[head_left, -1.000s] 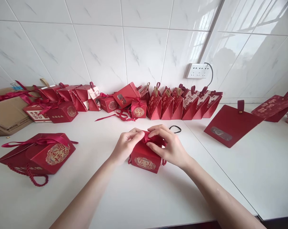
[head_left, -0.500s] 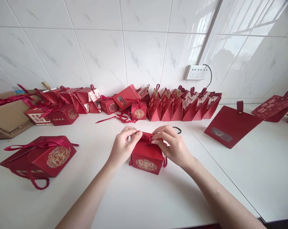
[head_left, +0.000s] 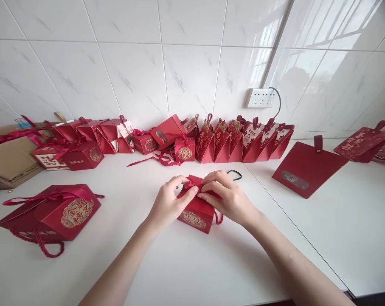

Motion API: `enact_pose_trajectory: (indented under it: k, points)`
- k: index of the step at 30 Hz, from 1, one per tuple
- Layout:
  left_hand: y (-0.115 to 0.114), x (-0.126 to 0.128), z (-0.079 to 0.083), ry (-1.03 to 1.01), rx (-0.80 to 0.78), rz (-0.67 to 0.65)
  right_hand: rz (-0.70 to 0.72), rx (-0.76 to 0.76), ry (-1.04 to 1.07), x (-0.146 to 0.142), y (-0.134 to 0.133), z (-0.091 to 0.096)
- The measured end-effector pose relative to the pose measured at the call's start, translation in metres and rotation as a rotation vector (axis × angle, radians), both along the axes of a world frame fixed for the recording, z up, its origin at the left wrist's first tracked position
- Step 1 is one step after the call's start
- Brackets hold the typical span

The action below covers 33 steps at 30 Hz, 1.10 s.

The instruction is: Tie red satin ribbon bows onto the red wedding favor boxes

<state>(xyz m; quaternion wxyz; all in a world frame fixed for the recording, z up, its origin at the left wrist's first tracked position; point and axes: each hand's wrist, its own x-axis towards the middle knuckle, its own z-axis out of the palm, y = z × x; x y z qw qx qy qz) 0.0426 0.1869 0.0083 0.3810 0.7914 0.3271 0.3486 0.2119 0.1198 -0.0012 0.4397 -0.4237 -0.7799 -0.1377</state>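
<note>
A small red gift box [head_left: 197, 214] with a gold round emblem on its front sits on the white table between my hands. Across its top runs a red ribbon [head_left: 189, 185]. My left hand [head_left: 173, 197] pinches the ribbon, its thumb reaching over the top of the box. From the other side, my right hand [head_left: 229, 195] has its thumb and fingers closed on the ribbon close to the left thumb. The fingers partly hide the knot. A twisted red cord handle [head_left: 219, 217] hangs at the box's right side.
A larger red box [head_left: 52, 210] with ribbon and cord stands at left. Several red gift boxes [head_left: 222, 142] line the tiled wall, with a loose ribbon [head_left: 162, 158] before them. A black loop [head_left: 235, 174] lies behind my right hand. A red box with a strap [head_left: 308, 170] stands right.
My left hand has moved right and its thumb now meets my right fingers at the ribbon. The box has turned slightly. At the far right, another person's hand has gone out of view.
</note>
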Motion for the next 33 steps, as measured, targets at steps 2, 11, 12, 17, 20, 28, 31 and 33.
enact_pose_trajectory:
  k: [2,11,12,17,20,28,31,33]
  points:
    - [0.002,0.001,-0.001,-0.002,0.015,0.007,0.007,-0.017,0.013,0.0,0.0,0.0]
    - [0.006,0.0,-0.002,-0.119,-0.096,0.076,-0.004,-0.07,-0.039,0.003,-0.004,0.003]
    - [0.006,0.0,-0.002,-0.142,-0.14,0.083,-0.011,-0.069,-0.054,0.004,-0.004,0.003]
    - [0.009,0.002,-0.008,-0.216,-0.299,0.116,-0.042,-0.09,-0.113,0.009,-0.006,0.004]
    - [0.011,0.005,-0.015,-0.265,-0.328,0.129,-0.015,-0.129,-0.114,0.011,-0.007,0.005]
    - [0.013,0.008,-0.022,-0.352,-0.412,0.132,0.157,-0.337,0.02,0.02,-0.011,0.01]
    - [0.012,0.009,-0.023,-0.362,-0.375,0.177,0.178,-0.406,0.05,0.025,-0.013,0.013]
    - [0.011,0.009,-0.024,-0.367,-0.362,0.2,0.165,-0.454,0.054,0.026,-0.014,0.016]
